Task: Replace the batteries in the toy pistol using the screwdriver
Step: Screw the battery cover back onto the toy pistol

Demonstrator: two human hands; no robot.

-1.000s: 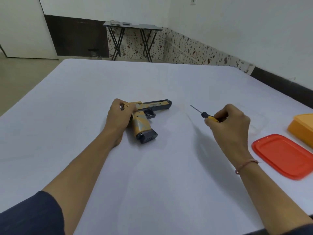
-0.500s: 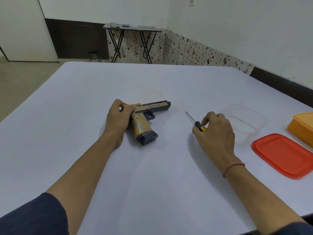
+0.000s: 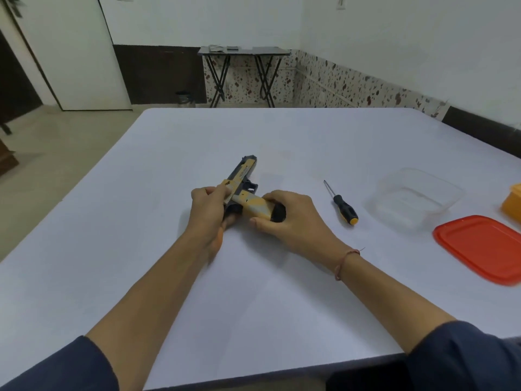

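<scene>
The yellow and black toy pistol (image 3: pixel 244 190) is held just above the middle of the white table (image 3: pixel 141 221), barrel pointing away from me. My left hand (image 3: pixel 210 211) grips its rear end near the slide. My right hand (image 3: pixel 287 221) wraps round the yellow grip, whose black base shows between thumb and fingers. The screwdriver (image 3: pixel 342 206), thin shaft with a black and yellow handle, lies on the table to the right of my right hand, free of both hands.
A clear plastic container (image 3: pixel 414 201) stands right of the screwdriver. A red lid (image 3: pixel 485 246) lies near the right edge, with an orange box (image 3: pixel 513 207) behind it. A folding table (image 3: pixel 242 52) stands by the far wall.
My right hand has set the screwdriver down and moved left onto the pistol's grip. The pistol has been turned and lifted, its barrel now pointing away instead of right.
</scene>
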